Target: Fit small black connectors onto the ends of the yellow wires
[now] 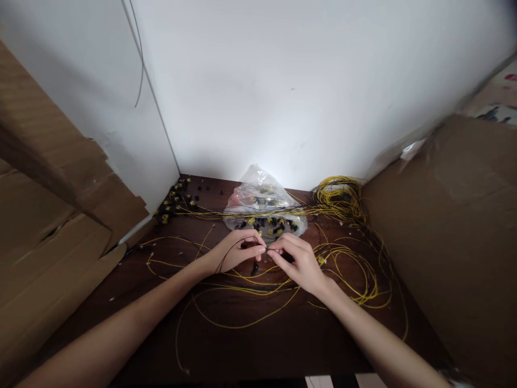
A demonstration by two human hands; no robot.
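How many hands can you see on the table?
2. The left hand and right hand meet fingertip to fingertip over the dark table, pinching a thin wire in front of the plastic bag. No other hands show.

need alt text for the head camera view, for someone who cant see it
Two bare hands, left hand and right hand, meet over a dark wooden table, pinching a thin black wire between fingertips. Loose yellow wires sprawl around them, a clear plastic bag of small parts lies behind, and cardboard flanks both sides.

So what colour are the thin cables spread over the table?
Yellow cables on the dark brown table, seen best in the head view, the only one.
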